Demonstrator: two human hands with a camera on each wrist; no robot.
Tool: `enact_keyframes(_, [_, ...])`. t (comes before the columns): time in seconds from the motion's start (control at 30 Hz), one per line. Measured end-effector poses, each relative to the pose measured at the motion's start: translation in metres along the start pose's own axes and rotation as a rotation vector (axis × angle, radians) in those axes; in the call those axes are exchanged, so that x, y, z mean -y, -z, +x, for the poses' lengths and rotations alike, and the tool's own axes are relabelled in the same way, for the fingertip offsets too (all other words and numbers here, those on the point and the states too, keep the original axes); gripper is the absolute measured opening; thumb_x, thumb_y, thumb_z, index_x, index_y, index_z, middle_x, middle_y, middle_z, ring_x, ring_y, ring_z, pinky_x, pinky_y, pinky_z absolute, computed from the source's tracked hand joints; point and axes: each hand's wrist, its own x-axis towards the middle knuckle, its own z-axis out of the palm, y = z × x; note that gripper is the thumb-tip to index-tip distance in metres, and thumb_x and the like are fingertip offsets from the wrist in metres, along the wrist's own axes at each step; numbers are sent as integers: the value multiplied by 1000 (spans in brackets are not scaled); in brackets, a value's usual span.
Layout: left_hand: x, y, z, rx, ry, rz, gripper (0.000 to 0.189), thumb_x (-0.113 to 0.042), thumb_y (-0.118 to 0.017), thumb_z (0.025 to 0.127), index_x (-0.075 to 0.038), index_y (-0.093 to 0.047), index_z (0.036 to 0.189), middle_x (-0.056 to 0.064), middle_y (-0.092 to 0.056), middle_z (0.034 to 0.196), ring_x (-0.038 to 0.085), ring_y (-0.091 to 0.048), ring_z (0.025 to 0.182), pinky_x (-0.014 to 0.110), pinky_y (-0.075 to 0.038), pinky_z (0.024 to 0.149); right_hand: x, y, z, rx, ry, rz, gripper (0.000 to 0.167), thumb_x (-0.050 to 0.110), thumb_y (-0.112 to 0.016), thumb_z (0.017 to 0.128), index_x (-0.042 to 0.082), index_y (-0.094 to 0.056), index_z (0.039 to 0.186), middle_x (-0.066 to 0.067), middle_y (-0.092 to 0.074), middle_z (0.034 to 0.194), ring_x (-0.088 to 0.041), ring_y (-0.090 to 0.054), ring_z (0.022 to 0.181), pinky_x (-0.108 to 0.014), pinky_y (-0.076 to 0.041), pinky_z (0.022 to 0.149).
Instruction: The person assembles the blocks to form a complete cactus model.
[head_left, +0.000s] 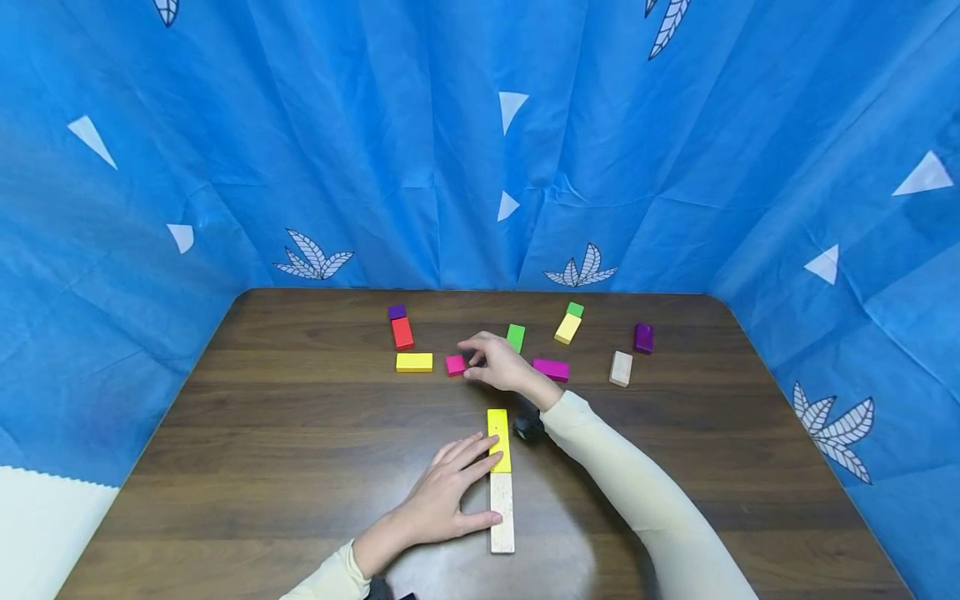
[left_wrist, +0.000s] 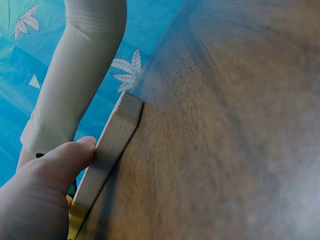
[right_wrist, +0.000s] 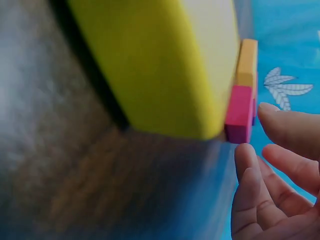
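Observation:
A yellow block (head_left: 499, 442) and a pale wooden block (head_left: 502, 512) lie end to end in a line near the table's front. My left hand (head_left: 442, 496) rests against this line, its fingers on the yellow block and its thumb at the wooden one; in the left wrist view the thumb (left_wrist: 70, 157) touches the wooden block's side (left_wrist: 107, 150). Farther back, my right hand (head_left: 498, 362) hovers just right of a small pink block (head_left: 455, 365), fingers bent loosely with nothing visible between them. In the right wrist view the pink block (right_wrist: 239, 114) stands apart from the fingertips (right_wrist: 269, 107).
Behind lie a yellow block (head_left: 414, 362), red block (head_left: 402, 333), dark purple block (head_left: 397, 312), green block (head_left: 516, 336), pale yellow block (head_left: 567, 328) and magenta block (head_left: 551, 370). A wooden block (head_left: 621, 368) and purple block (head_left: 643, 337) lie right. Blue curtains (head_left: 480, 150) surround the table.

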Motion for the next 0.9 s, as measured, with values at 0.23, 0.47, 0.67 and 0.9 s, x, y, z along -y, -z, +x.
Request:
enact_keyframes(0.23, [2, -2, -1, -25, -16, 22, 73, -58, -65, 84, -14, -53, 141, 2, -42, 153, 26, -37, 143, 50, -34, 111, -3, -3, 10, 28, -2, -21, 41, 8, -74, 86, 0, -64, 124, -14, -65, 116, -17, -68, 87, -29, -56, 81])
enact_keyframes(0.47, [2, -3, -1, -40, -28, 47, 73, -58, -67, 83, -14, -54, 140, 2, -43, 152, 26, -39, 142, 49, -35, 110, -6, -6, 12, 29, -12, -12, 31, 7, -74, 85, 1, -70, 116, -10, -68, 105, -14, -66, 84, -29, -55, 80])
enact_keyframes(0.67, [2, -4, -1, -37, -24, 44, 73, -58, -66, 83, -14, -54, 140, 2, -43, 153, 26, -38, 142, 50, -35, 110, -10, -4, 5, 9, -28, 25, 29, 8, -75, 84, 2, -70, 112, -8, -68, 98, -12, -65, 82, -25, -54, 75])
enact_keyframes(0.9, [2, -2, -1, -17, -5, 15, 74, -59, -66, 84, -14, -53, 141, 2, -42, 153, 26, -37, 143, 51, -34, 111, -14, 8, -19, -42, -22, 88, 31, 9, -77, 83, 2, -70, 112, -7, -69, 93, -10, -65, 76, -21, -54, 68])
